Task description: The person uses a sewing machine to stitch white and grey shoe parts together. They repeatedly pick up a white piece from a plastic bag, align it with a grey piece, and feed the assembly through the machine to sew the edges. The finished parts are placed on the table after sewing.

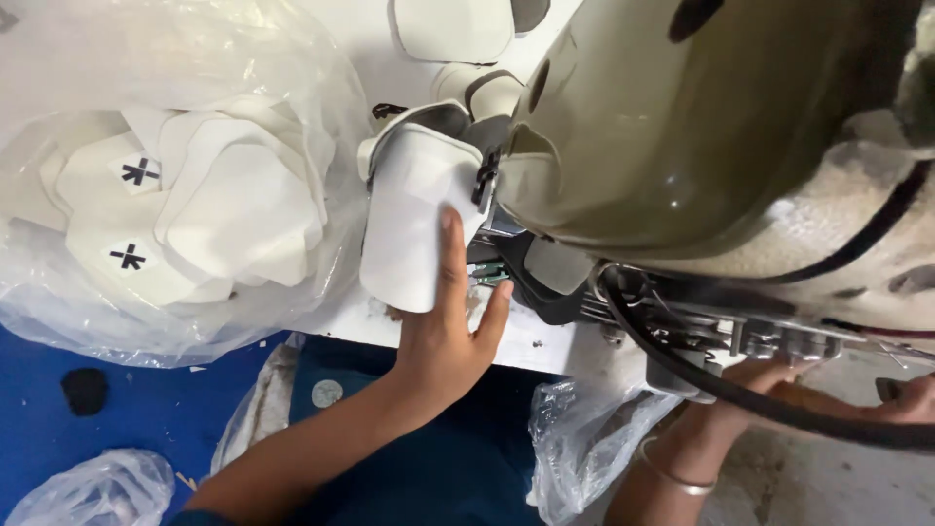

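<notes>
The head camera looks down at a big cream machine (682, 127) on a white table (545, 346). It fills the top right of the picture.

The left hand (448, 331) reaches up from the bottom. Its fingers are spread and flat. One long finger (452, 258) presses on a white piece (414, 219). The hand is not closed around the piece; it only pushes on it from above. The thumb sticks out to the right, near a dark metal part under the machine.

The white piece is smooth with round corners. It lies at the left end of the machine, touching the cream body. Its top end sits in a gray holder with a small black clip (484, 175) at its side. Its bottom end hangs over the table edge.

The right hand (769, 380) is low on the right, under the machine. A thick black hose (701, 380) crosses in front of it. The fingers curl up toward the metal parts there, but I cannot tell if they hold anything. A thin bangle (672, 475) is on that wrist.

On the left lies a clear bag (58, 292) full of more white pieces (234, 214). Two of them have black marks. A second clear bag (575, 438) hangs between the two arms. A small one (88, 487) lies on the blue floor (146, 409), bottom left.
</notes>
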